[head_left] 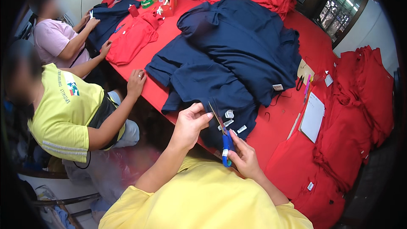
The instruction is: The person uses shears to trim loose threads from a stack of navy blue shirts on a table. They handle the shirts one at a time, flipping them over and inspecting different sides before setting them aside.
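Observation:
A navy shirt (203, 76) lies at the table's near edge, part of a loose heap of navy garments (254, 38). My left hand (190, 125) is closed in a pinch on its near edge. In my right hand (246, 157) is a pair of scissors (226, 142) with blue handles, fingers around the grips. The scissor blades point up and away, slightly parted, close beside my left fingertips. Small white labels (229, 113) show on the dark cloth just right of the blades.
Red garments (356, 97) are piled along the right side. Near them lie a white notepad (312, 116), pens and black-handled scissors (300, 82). At left, a person in yellow (68, 106) and another in pink (57, 38) stand by the red-covered table (271, 131).

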Tool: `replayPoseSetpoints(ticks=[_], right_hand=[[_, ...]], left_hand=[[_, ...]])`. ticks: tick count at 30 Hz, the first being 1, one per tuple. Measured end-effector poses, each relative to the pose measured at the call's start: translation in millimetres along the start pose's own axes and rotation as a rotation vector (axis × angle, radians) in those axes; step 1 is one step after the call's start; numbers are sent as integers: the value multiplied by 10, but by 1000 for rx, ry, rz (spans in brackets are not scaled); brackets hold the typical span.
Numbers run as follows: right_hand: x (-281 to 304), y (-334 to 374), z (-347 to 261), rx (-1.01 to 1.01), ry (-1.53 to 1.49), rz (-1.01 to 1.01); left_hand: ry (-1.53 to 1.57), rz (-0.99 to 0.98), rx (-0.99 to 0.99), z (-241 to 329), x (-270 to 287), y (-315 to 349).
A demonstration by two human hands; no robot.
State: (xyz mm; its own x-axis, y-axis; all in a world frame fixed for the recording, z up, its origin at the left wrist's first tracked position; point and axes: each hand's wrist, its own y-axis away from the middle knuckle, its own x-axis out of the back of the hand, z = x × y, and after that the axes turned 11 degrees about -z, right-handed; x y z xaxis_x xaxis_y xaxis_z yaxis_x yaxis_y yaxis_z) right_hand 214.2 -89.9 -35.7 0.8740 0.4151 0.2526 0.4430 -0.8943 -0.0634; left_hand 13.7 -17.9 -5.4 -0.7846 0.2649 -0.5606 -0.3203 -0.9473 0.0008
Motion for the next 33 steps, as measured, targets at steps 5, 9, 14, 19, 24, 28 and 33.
replayPoseSetpoints(ticks=[5, 9, 14, 19, 24, 28, 33], right_hand=[[3, 23, 11, -46, -34, -19], [55, 56, -24, -131, 2, -52], [26, 17, -10, -31, -142, -24], [65, -41, 83, -70, -204, -47], [117, -12, 106, -214, -221, -89], [115, -76, 16, -7, -76, -105], [128, -148, 54, 26, -140, -110]], left_hand=[[-17, 21, -22, -23, 28, 4], [-50, 56, -40, -33, 18, -6], [-80, 10, 18, -7, -12, 19], [-80, 25, 24, 44, -121, 45], [-148, 53, -17, -37, 27, 32], [-238, 45, -44, -6, 27, 33], [-211, 18, 1, 104, -136, 88]])
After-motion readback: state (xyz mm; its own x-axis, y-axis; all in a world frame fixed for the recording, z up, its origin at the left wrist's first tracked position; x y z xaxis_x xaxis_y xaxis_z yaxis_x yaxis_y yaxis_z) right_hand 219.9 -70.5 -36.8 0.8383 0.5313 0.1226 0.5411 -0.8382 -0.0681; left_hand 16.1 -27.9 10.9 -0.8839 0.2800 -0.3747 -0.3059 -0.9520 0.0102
